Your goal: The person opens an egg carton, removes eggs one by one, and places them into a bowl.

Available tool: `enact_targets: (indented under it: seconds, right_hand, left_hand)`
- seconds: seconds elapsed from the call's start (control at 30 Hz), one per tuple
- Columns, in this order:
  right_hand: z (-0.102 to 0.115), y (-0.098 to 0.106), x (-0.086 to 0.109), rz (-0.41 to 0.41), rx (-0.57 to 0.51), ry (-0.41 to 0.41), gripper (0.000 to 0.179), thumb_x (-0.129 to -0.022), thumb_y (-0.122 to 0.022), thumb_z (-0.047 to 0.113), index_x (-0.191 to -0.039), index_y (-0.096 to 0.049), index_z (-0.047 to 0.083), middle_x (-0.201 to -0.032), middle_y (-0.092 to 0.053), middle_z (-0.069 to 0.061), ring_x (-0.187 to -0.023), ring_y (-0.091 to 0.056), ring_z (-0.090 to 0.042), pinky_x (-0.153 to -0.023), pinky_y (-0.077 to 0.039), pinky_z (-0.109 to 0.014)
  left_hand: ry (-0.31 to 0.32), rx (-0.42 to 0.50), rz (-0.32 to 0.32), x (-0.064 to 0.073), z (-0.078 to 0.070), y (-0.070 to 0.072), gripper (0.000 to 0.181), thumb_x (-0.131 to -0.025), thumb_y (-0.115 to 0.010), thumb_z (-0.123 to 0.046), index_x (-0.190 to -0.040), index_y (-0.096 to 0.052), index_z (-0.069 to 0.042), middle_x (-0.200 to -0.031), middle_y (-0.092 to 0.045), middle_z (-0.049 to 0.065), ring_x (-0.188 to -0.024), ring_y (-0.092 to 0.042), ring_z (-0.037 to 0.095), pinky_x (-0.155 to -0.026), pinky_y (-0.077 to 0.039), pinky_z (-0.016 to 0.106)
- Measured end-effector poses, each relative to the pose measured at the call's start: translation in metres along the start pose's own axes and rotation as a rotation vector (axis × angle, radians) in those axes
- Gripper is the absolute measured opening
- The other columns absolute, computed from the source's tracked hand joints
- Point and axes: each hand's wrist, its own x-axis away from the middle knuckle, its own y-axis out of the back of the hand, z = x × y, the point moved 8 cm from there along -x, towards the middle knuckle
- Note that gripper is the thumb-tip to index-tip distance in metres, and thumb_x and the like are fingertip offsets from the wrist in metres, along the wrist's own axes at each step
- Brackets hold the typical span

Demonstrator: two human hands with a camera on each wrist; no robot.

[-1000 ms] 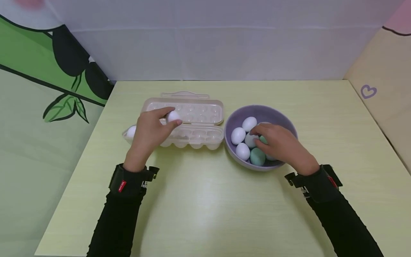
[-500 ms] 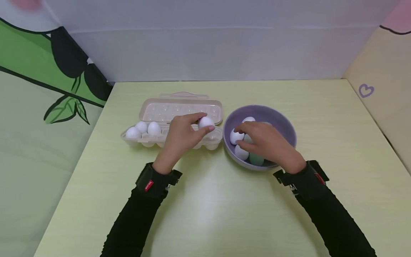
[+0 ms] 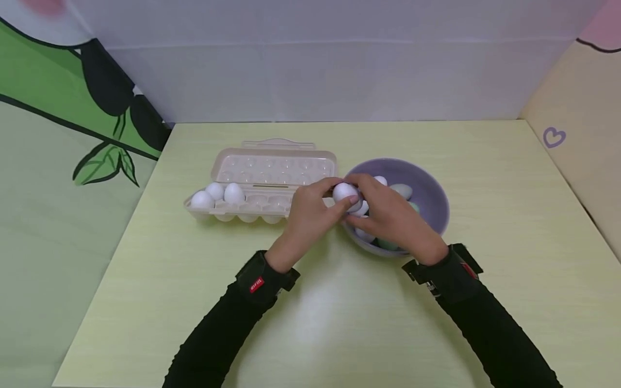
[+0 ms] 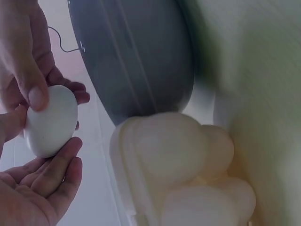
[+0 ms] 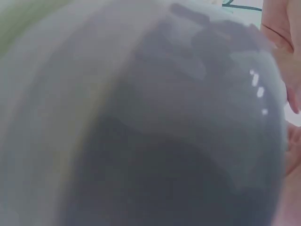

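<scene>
Between my two hands, over the left rim of the purple bowl [image 3: 429, 186], is a white egg [image 3: 344, 193]. My left hand [image 3: 312, 215] holds it from the left with thumb and fingers. My right hand [image 3: 395, 218] grips the same egg from the right; in the left wrist view its thumb and fingers lie against the egg [image 4: 54, 120]. White, grey and green eggs lie in the bowl, partly hidden by my right hand. The clear egg carton [image 3: 267, 202] lies with its lid [image 3: 274, 166] up, three white eggs [image 3: 235, 193] at its left end.
The carton and bowl stand side by side on a pale wooden table [image 3: 310, 318]. A light wall [image 3: 310, 81] rises behind, with printed panels at left and right. The bowl's grey-looking wall [image 5: 188, 117] fills most of the right wrist view.
My left hand has carried the white egg rightward from over the carton to the bowl, uncovering the carton's eggs. My right hand has moved left from the bowl's eggs onto that white egg.
</scene>
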Motion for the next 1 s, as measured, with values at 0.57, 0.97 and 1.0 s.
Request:
enact_targets:
  seconds: [0.57, 0.97, 1.0]
  right_hand:
    - [-0.004, 0.009, 0.004, -0.074, 0.034, 0.055, 0.049, -0.080, -0.068, 0.022, -0.120, -0.042, 0.010, -0.110, -0.049, -0.003, -0.092, -0.049, -0.012, -0.075, -0.047, -0.033]
    - [-0.043, 0.038, 0.016, -0.087, 0.103, -0.053, 0.050, -0.080, -0.068, 0.019, -0.122, -0.042, 0.009, -0.116, -0.048, -0.007, -0.097, -0.048, -0.019, -0.078, -0.044, -0.038]
    - [-0.047, 0.039, 0.018, -0.081, 0.107, -0.066, 0.050, -0.080, -0.067, 0.019, -0.122, -0.042, 0.009, -0.117, -0.048, -0.007, -0.098, -0.048, -0.020, -0.079, -0.044, -0.039]
  left_hand:
    - [0.031, 0.004, 0.035, 0.001, 0.004, -0.006, 0.042, -0.085, -0.060, -0.040, -0.112, -0.057, -0.008, -0.103, -0.063, 0.006, -0.093, -0.057, 0.007, -0.079, -0.047, 0.030]
    - [0.035, -0.041, -0.104, 0.011, 0.022, 0.040, 0.030, -0.093, -0.049, -0.029, -0.110, -0.059, -0.007, -0.103, -0.064, 0.006, -0.091, -0.060, 0.011, -0.084, -0.045, 0.033]
    - [0.041, -0.047, -0.110, 0.012, 0.024, 0.044, 0.030, -0.093, -0.048, -0.030, -0.110, -0.059, -0.008, -0.103, -0.064, 0.006, -0.091, -0.060, 0.012, -0.084, -0.046, 0.034]
